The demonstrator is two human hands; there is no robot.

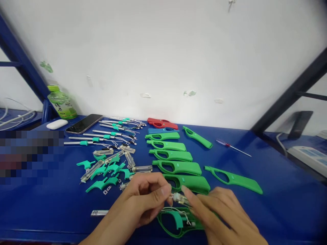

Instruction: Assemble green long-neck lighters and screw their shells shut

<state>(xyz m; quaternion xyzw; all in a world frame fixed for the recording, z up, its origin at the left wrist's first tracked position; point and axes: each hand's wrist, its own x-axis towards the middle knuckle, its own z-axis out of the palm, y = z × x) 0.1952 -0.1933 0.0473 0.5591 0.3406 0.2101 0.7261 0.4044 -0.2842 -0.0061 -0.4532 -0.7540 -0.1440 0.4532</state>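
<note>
Clear tank (182, 199), likely light, hard; hold its sides. Gripped by right hand (223, 211), pinched at nine o'clock by left hand (143, 197).

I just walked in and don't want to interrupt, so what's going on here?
A person is working over an open green shell on the blue table. The right hand holds a small clear tank, while the left hand's fingers are at its white end. Under the hands, a teal trigger and thin wires lie in the shell. More green shells lie beyond, with teal pieces and metal rods to the left.
</note>
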